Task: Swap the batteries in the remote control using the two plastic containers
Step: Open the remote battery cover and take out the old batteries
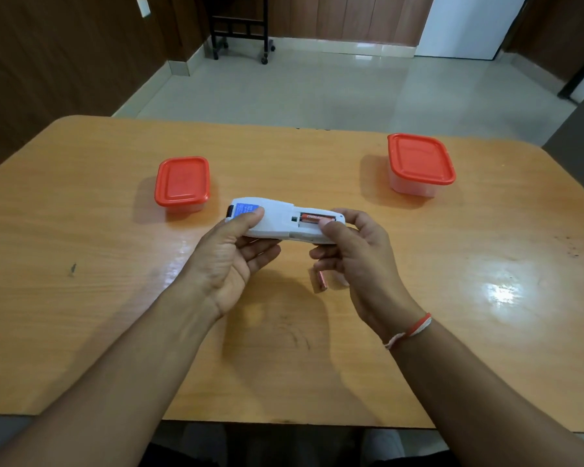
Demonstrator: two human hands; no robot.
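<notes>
A white remote control [277, 221] is held back side up above the table, its battery bay uncovered. A red battery [316, 217] lies in the bay. My left hand [231, 261] grips the remote's left half, thumb on its blue label. My right hand [358, 261] holds the remote's right end, thumb pressing at the bay's near edge. Another battery [321, 280] lies on the table just under my right hand. Two plastic containers with red lids stand shut: the smaller container [182, 183] at the left, the larger container [418, 165] at the far right.
The wooden table [115, 298] has rounded far corners and a glossy top. Beyond it lie a tiled floor and a black wheeled stand [240, 32] against the wall.
</notes>
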